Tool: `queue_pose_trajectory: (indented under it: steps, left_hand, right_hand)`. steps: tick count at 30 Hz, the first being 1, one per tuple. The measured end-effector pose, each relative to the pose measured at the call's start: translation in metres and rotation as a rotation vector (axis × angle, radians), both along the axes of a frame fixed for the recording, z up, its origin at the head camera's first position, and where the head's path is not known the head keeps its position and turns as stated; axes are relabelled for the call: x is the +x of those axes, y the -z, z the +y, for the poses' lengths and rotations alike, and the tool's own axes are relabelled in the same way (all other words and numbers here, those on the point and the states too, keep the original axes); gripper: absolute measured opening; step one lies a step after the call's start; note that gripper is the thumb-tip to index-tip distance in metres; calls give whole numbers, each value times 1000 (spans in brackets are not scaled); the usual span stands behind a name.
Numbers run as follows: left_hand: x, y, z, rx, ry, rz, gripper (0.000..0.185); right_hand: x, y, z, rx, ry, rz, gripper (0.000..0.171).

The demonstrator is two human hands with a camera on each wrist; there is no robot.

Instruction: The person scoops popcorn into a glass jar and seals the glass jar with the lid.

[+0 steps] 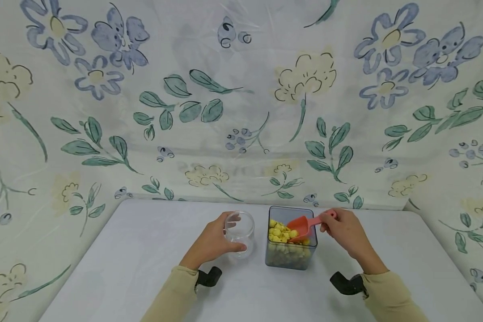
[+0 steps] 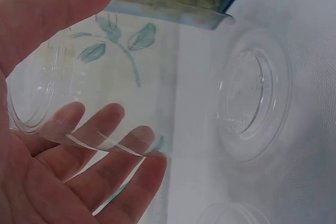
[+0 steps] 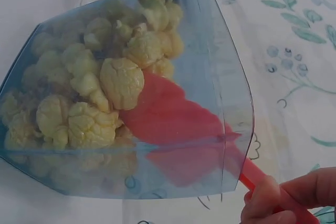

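Note:
My left hand (image 1: 214, 240) grips a clear, see-through jar (image 1: 244, 229), thumb on one side and fingers round the other. In the left wrist view no contents show inside the jar (image 2: 131, 72). Just to its right stands a bluish transparent container (image 1: 286, 259) partly filled with yellow popcorn (image 1: 278, 232). My right hand (image 1: 346, 231) pinches the handle of a red scoop (image 1: 302, 227) over the container's right rim. In the right wrist view the scoop's blade (image 3: 168, 114) rests among the popcorn (image 3: 79, 93), its tip hidden behind the pieces.
Jar and container stand near the far edge of a white table (image 1: 145, 250). A flower-printed cloth (image 1: 249, 89) hangs behind it and at the sides. Dark wrist-worn mounts (image 1: 347, 284) sit below both hands.

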State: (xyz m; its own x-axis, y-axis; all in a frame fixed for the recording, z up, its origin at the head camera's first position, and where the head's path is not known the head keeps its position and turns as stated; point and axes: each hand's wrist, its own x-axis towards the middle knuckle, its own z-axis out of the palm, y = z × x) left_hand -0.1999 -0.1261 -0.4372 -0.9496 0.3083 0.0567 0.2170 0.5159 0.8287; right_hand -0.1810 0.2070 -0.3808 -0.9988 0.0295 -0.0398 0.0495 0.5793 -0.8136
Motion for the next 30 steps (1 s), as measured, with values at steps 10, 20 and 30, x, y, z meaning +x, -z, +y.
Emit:
queue_pose_trajectory:
  steps: [10, 20, 30]
  left_hand:
    - [0, -1, 0, -14, -4, -2, 84]
    - [1, -2, 0, -21, -9, 5, 83]
    - [0, 0, 1, -30, -23, -1, 82]
  right_hand:
    - [-2, 1, 0, 11, -8, 10, 28]
    - [-3, 6, 1, -44, -28, 15, 31]
    - [-6, 10, 4, -154, -20, -64, 32]
